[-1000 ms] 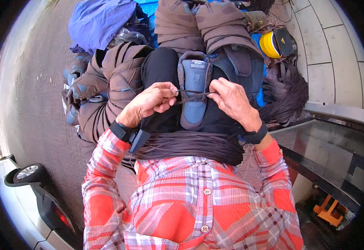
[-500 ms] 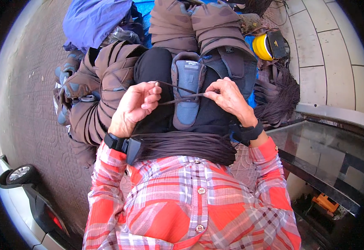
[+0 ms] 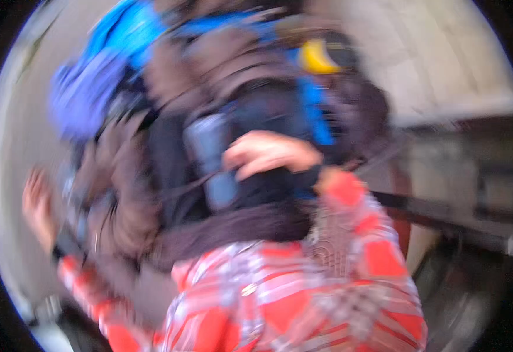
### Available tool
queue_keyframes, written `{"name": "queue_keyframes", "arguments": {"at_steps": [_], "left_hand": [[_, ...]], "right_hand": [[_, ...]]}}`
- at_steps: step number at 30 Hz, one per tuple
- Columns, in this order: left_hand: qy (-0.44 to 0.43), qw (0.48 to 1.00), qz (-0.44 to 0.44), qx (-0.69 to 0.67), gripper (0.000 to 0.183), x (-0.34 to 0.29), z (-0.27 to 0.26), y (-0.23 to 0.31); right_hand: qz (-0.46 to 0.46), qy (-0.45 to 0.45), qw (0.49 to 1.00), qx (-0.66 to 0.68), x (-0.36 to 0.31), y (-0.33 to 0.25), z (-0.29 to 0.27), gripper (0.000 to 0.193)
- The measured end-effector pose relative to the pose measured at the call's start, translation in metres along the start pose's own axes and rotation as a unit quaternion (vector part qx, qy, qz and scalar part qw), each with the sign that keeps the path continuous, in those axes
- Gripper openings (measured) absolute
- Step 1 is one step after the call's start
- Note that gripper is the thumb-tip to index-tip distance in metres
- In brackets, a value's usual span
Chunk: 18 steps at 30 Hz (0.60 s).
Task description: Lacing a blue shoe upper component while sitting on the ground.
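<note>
The view is smeared by motion. A blue-grey shoe tongue point(image 3: 206, 138), part of a shoe upper, lies across my dark-trousered lap. Over its right side is my right hand point(image 3: 271, 154), thumb and fingers closed together at a dark shoelace point(image 3: 189, 188) that crosses the tongue and runs off to the left. Far out to the left is my left hand point(image 3: 38, 205), raised beside the brown uppers; blur hides whether its fingers hold the lace. A bundle of dark laces point(image 3: 239, 226) rests across my lap, against my plaid shirt.
Stacked brown shoe uppers stand at the left point(image 3: 121, 188) and beyond my knees point(image 3: 221, 58). Purple cloth point(image 3: 86, 94) and blue sheeting point(image 3: 130, 32) lie farther off. A yellow roll point(image 3: 317, 57) and a dark lace heap point(image 3: 362, 111) are at the right, near a dark-framed glass case point(image 3: 450, 170).
My left hand has swung far out to the left, away from the shoe upper. My right hand stays by the tongue. The whole view has turned and blurred.
</note>
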<state>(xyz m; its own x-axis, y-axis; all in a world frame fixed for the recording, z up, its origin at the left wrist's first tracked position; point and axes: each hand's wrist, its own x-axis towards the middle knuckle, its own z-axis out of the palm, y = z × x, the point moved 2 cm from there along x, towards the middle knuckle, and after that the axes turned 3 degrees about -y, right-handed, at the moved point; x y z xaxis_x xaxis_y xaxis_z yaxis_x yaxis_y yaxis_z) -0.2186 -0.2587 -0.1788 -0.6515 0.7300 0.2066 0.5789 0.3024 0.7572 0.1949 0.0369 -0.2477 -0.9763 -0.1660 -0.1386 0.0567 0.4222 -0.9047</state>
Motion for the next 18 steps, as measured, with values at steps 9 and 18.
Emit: {"name": "queue_keyframes", "arguments": {"at_steps": [9, 18], "left_hand": [[-0.208, 0.876, 0.29, -0.324, 0.04, 0.129, 0.298, 0.18], [-0.258, 0.878, 0.273, -0.298, 0.033, 0.095, 0.278, 0.148]], "right_hand": [[0.029, 0.153, 0.98, -0.12, 0.098, 0.035, 0.054, 0.032], [-0.035, 0.291, 0.933, -0.211, 0.113, 0.018, 0.086, 0.022]]}}
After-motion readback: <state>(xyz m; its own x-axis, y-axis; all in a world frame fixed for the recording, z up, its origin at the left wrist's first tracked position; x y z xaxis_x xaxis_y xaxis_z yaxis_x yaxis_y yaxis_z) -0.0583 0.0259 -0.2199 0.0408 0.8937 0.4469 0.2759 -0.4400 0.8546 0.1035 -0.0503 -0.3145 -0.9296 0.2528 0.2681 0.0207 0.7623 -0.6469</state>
